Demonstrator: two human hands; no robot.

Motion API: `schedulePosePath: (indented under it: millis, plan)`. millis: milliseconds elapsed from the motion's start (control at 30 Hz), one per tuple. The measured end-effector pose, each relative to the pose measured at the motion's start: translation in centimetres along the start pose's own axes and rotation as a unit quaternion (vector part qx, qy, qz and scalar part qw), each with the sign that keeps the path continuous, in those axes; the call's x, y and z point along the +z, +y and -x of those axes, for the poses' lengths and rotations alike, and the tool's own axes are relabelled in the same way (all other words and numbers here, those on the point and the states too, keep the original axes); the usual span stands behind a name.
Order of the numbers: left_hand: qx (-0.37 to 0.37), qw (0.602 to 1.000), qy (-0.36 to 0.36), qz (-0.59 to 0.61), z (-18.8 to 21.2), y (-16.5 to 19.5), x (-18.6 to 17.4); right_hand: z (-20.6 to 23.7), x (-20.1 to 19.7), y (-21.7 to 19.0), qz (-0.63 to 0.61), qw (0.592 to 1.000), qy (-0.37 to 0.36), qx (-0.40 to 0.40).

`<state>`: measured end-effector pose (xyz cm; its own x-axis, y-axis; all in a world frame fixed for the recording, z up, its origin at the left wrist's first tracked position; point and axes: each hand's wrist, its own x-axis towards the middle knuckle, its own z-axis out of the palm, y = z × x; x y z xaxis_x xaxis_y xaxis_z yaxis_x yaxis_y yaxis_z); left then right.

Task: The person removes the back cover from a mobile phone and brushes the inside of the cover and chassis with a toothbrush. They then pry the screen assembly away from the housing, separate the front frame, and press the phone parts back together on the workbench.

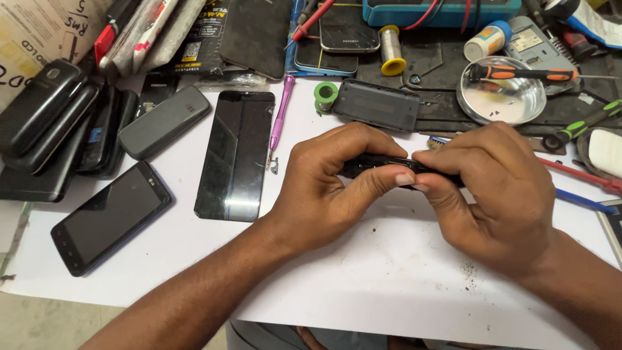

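- Nearest the camera: both forearms enter from the bottom edge over the white sheet [389, 285] that covers the bench; a few dark specks lie on the sheet near the right wrist.
- Left hand [324, 188] and right hand [492, 188] meet mid-frame, both closed around a small black phone [379, 165] held edge-on just above the sheet.
- Grip, left: thumb pressed along the phone's near edge, fingers curled over the far edge. Pinching it.
- Grip, right: thumb tip touches the left thumb tip at the near edge, fingers wrapped over the top. Most of the phone is hidden under this hand.
- Just behind the hands: a black rectangular back cover [377, 104] lies flat, with a green solder spool [326, 96] touching its left end.
- Left of the hands: a bare black display panel [236, 152] lies flat; a purple screwdriver [280, 116] rests along its right side.
- Further left: a black smartphone [110, 217] lies screen up at an angle; a dark grey bar phone [164, 121] lies beyond it, beside a stack of black handsets [45, 116].
- Right rear: round metal dish [502, 97] with an orange-and-black screwdriver [518, 73] lying across its rim.
- Far right: green-handled screwdriver [583, 126], near the dish.
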<state>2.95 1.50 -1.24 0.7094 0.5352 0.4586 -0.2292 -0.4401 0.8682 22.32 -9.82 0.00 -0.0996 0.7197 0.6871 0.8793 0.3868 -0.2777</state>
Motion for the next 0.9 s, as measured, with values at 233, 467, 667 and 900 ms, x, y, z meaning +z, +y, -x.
schedulePosePath:
  millis: [233, 467, 667, 900]
  plan:
    - [0.004, 0.999, 0.025, 0.025, -0.2, -0.4, -0.2, -0.5, -0.1, -0.3, -0.026, 0.999, 0.013, 0.033]
    - [-0.018, 0.997, 0.061, 0.035, -0.4, -1.1, -0.9, -0.9, -0.5, 0.1, -0.059, 0.996, 0.020, 0.059]
    - [-0.041, 0.997, 0.053, 0.045, -0.4, -1.0, -0.7, -0.6, -0.6, 0.2, -0.059, 0.995, 0.010, 0.079]
    - [-0.045, 0.990, 0.035, -0.129, -1.1, 0.1, -1.3, -0.6, -0.6, 1.1, -0.068, 0.989, 0.010, 0.131]
